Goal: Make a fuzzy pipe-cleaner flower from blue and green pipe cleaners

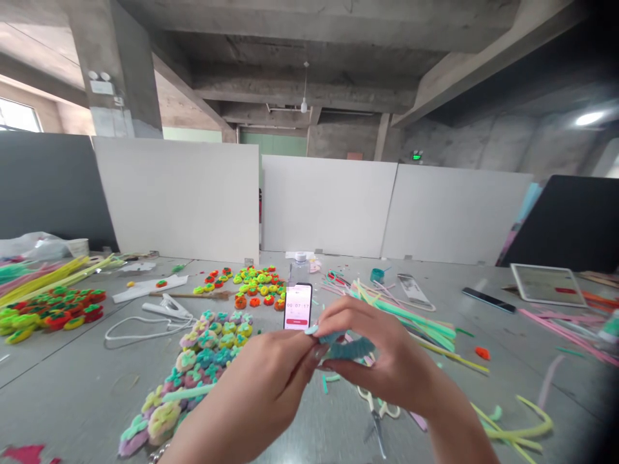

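Both my hands meet above the middle of the table around a coiled blue pipe cleaner. My right hand curves round it, thumb below and fingers above. The fingers of my left hand pinch at its left side, where a small pale-green end pokes out between the fingertips. Part of the coil is hidden by my fingers. Behind my hands a phone stands upright with a timer on its screen. Below my right hand lies a pair of scissors with pale handles.
Rows of fuzzy pastel flower shapes lie left of centre, with red and yellow-green pieces behind. Loose pipe cleaners spread to the right. A glue gun, a bottle, a tablet and white partitions stand farther off.
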`<state>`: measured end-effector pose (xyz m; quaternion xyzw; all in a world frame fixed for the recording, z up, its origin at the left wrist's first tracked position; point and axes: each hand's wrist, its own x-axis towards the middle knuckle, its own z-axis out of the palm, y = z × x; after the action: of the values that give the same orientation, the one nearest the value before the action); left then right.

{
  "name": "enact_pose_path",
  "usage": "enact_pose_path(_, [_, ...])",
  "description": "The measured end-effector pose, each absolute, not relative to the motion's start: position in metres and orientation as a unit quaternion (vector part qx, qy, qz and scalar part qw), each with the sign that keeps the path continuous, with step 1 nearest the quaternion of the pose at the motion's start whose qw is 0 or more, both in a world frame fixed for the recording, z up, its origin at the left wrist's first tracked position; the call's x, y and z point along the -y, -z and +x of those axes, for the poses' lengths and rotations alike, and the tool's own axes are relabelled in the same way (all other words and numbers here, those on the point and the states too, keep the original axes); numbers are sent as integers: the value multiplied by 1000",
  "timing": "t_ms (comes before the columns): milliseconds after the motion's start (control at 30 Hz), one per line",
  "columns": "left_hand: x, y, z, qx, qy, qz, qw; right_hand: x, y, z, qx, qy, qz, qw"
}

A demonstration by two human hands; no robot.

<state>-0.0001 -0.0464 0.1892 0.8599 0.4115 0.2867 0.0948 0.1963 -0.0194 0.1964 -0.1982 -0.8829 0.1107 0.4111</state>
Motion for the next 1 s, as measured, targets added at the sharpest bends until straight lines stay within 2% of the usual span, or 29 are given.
enact_pose_path(700, [53, -195, 6, -373, -321, 866, 87, 21, -195, 206, 866, -143, -189, 440])
enact_pose_path(1000, [53, -192, 3, -364, -355, 858, 67, 20, -198, 217, 865, -122, -198, 445])
